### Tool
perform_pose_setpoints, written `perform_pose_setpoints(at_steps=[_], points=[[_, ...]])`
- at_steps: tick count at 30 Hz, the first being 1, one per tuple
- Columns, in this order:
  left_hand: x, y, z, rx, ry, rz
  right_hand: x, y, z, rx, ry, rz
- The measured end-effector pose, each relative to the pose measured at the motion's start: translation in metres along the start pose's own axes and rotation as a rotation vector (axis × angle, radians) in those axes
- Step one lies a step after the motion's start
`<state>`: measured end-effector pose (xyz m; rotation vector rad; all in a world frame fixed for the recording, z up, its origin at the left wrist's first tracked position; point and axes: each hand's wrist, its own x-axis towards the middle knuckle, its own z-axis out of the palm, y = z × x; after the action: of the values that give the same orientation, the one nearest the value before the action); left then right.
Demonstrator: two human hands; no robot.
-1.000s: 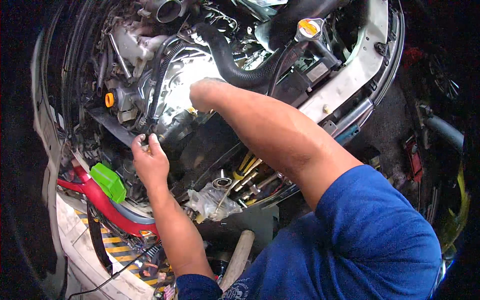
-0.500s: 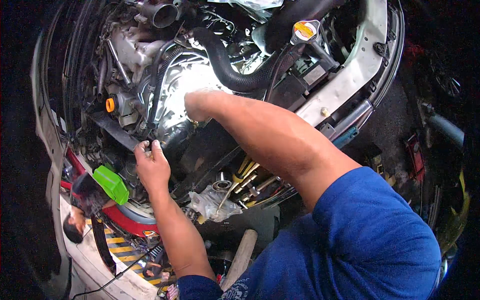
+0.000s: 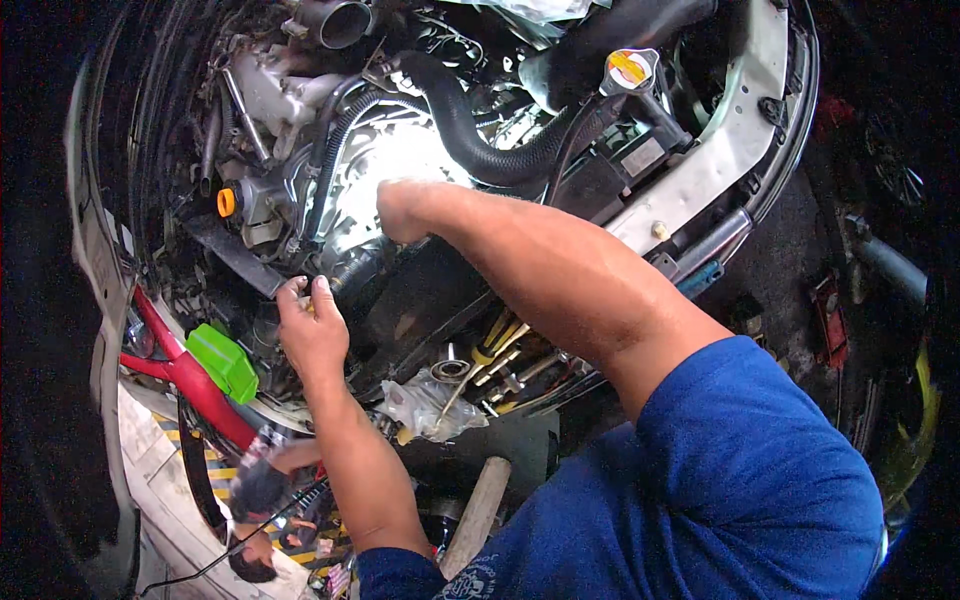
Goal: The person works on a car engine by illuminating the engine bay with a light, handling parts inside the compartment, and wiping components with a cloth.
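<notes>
In an open car engine bay, my right hand (image 3: 402,208) reaches down beside a brightly lit metal engine part (image 3: 385,160). Its fingers are hidden behind the wrist and in the glare. My left hand (image 3: 313,325) is closed, with thumb and fingertips pinched near a dark cylindrical piece (image 3: 358,266). What lies between those fingertips is too small to make out. A thick black hose (image 3: 450,125) curves above my right hand, and a thinner ribbed conduit (image 3: 338,142) runs to its left.
A radiator cap (image 3: 628,70) sits at upper right by the pale metal crossbar (image 3: 700,180). Yellow-handled tools (image 3: 497,338) and a clear plastic bag (image 3: 432,408) lie near the front edge. At left are an orange cap (image 3: 226,203), a bright green piece (image 3: 222,362) and a co-worker (image 3: 260,490).
Both hands stay in nearly the same spots on the engine, while the whole view shifts slightly. At lower left, the co-worker has moved right and lower in the picture.
</notes>
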<state>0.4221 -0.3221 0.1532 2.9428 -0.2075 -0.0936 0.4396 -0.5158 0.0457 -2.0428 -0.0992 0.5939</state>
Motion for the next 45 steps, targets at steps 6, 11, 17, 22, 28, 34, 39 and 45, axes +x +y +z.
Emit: perform_pose_setpoints(at_steps=[6,11,17,22,28,34,39,45], points=[[-0.001,0.002,0.001,-0.012,0.009,0.002,0.002,0.004,0.005,-0.071,0.154,-0.04],[0.001,0.002,0.003,0.03,0.001,0.014,0.026,0.011,0.021,-0.007,0.037,-0.004],[0.001,0.003,0.004,0.008,-0.003,0.005,0.055,0.025,0.039,-0.309,-0.084,-0.168],[0.0,0.001,0.004,0.014,0.007,0.004,0.045,0.023,0.039,0.057,0.225,-0.006],[-0.001,-0.001,0.004,0.012,-0.007,-0.009,0.033,0.017,0.018,-0.549,-0.248,-0.252],[-0.002,-0.002,0.004,0.015,0.016,0.035,0.038,0.024,0.034,0.136,0.052,0.038],[-0.002,0.002,0.0,-0.008,0.044,0.051,0.058,0.033,0.047,-0.238,-0.012,-0.12],[-0.002,0.002,-0.004,-0.024,0.114,0.013,0.042,0.028,0.038,-0.227,0.034,-0.19]])
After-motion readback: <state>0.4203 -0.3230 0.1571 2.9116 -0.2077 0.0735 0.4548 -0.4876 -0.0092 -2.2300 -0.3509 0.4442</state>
